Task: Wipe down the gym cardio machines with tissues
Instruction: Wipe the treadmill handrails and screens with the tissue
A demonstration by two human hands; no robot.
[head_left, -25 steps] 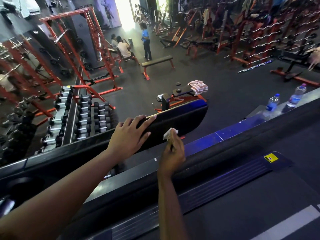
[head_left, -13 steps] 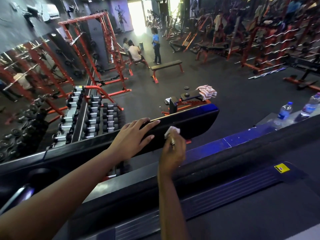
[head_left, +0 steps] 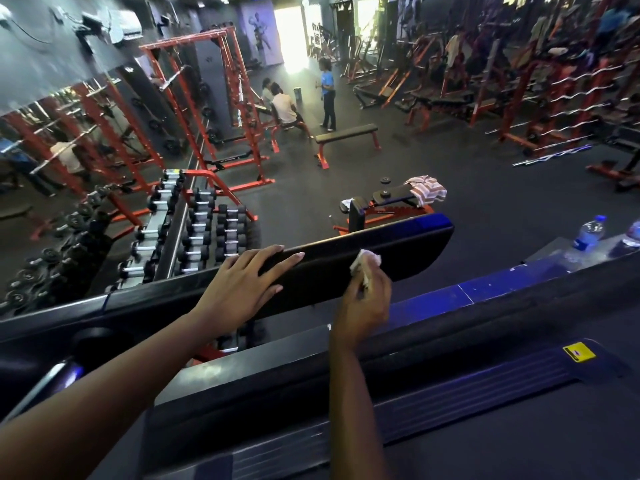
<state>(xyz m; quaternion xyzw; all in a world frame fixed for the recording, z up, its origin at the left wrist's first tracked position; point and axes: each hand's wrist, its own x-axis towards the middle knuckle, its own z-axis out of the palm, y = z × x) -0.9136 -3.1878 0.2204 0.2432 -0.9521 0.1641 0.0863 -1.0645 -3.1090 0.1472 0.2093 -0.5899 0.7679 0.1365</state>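
A black treadmill console panel (head_left: 408, 251) runs across the middle of the head view, its far end tinted blue. My left hand (head_left: 242, 285) lies flat on its top edge with fingers straight. My right hand (head_left: 363, 299) pinches a crumpled white tissue (head_left: 365, 259) and holds it against the panel's near face, right of my left hand. The treadmill's black side rail and deck (head_left: 450, 393) with a yellow sticker (head_left: 579, 352) fill the bottom of the view.
Two water bottles (head_left: 588, 233) stand on a grey ledge at the right. Below lie a dumbbell rack (head_left: 194, 226), red squat racks (head_left: 214, 109), a bench with a striped towel (head_left: 427, 188), and people (head_left: 327, 95) on the far floor.
The view has shifted slightly, so everything sits a little more to the right. My right hand with the tissue has slid a short way right along the panel. My left hand stays flat.
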